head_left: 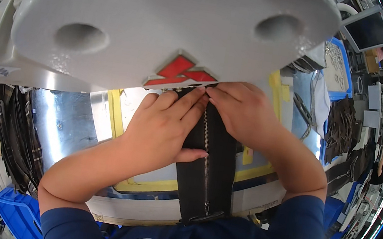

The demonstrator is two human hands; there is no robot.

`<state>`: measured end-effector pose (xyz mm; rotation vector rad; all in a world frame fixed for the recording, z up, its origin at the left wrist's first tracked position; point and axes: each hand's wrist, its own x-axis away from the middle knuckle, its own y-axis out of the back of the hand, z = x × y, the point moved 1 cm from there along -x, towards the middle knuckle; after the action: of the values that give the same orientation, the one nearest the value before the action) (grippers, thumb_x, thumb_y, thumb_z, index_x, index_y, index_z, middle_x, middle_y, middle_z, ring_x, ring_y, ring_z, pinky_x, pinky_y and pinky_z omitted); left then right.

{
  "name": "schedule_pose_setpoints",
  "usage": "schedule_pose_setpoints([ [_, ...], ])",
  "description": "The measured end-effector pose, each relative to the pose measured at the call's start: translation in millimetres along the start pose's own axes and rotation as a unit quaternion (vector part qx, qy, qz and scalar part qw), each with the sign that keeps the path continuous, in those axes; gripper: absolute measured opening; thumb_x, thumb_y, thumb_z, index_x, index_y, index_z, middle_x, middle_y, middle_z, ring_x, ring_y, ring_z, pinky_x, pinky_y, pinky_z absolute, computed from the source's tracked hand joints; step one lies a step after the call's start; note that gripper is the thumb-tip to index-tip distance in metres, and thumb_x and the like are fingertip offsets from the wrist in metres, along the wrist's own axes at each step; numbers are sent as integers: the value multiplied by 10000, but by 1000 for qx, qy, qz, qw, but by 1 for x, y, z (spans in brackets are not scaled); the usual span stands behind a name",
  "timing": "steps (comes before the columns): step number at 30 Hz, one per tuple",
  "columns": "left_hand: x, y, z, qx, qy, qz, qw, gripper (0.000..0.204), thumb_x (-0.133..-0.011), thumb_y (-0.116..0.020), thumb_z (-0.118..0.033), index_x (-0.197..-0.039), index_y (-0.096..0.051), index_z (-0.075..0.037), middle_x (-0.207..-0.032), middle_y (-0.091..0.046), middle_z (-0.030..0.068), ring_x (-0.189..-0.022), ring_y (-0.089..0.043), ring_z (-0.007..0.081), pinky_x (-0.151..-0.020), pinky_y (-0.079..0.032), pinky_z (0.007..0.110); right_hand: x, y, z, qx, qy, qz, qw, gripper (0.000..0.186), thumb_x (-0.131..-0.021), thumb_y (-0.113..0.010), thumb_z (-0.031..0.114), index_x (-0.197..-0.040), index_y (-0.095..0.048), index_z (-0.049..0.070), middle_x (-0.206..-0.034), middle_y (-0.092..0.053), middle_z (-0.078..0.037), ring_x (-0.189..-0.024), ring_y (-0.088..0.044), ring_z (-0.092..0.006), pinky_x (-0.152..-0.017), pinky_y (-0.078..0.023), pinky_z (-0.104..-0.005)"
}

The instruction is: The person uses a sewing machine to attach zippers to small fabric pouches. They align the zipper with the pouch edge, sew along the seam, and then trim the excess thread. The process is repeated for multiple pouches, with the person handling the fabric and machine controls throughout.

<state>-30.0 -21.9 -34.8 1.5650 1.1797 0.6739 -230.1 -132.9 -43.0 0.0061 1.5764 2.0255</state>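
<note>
A dark strip of fabric point(220, 154) with a metal zipper point(205, 164) sewn along its middle lies lengthwise on the worktable. Its near end reaches my body, and its far end goes under the large grey head of a sewing machine point(181, 24). My left hand point(163, 123) lies flat on the fabric's left side, fingers stretched forward, thumb apart and touching the zipper. On the other side my right hand point(242, 110) has its fingers drawn together at the fabric by the zipper, holding it close under the machine. The machine head hides the needle area.
Yellow tape point(151, 187) borders the work surface. Dark garments or fabric pieces point(16, 133) hang at the left, above a blue crate point(19, 210). To the right are a blue tray of small metal parts point(336, 67), a dark fabric pile point(343, 125) and a screen point(367, 28).
</note>
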Motion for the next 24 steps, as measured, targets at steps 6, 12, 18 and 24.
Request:
schedule_pose_setpoints([
  [6, -3, 0, 0, 26, 11, -6, 1000, 967, -665, -889, -580, -1402, -640, -5, -1510, -601, 113, -1083, -596, 288, -937, -474, 417, 3, 2, 4, 32, 23, 10, 999, 385, -828, -661, 108, -1181, -727, -31, -1106, -719, -112, -955, -712, -284, -851, -572, -420],
  [12, -3, -2, 8, 87, 3, -37, 996, 922, -686, -903, -541, -1382, -642, 3, -1480, -624, 132, -1087, -641, 309, -960, -489, 425, -2, 6, 7, 34, -11, 43, 998, 379, -833, -661, 109, -1185, -731, -12, -1106, -719, -102, -963, -700, -281, -877, -545, -426],
  [18, 0, -4, 15, 109, -4, -44, 993, 864, -702, -899, -507, -1372, -670, -13, -1459, -645, 140, -1094, -650, 309, -965, -492, 418, -3, 8, 8, 21, -38, 54, 998, 326, -844, -660, 93, -1149, -736, 7, -1060, -717, -83, -957, -692, -277, -884, -530, -421],
  [24, 1, -1, 17, 94, 4, -28, 995, 866, -695, -896, -523, -1366, -681, -20, -1446, -656, 143, -1076, -661, 327, -977, -481, 429, -7, 7, 8, 33, -38, 59, 997, 262, -906, -757, 141, -1146, -772, 37, -1138, -756, -123, -1044, -713, -304, -941, -539, -431],
])
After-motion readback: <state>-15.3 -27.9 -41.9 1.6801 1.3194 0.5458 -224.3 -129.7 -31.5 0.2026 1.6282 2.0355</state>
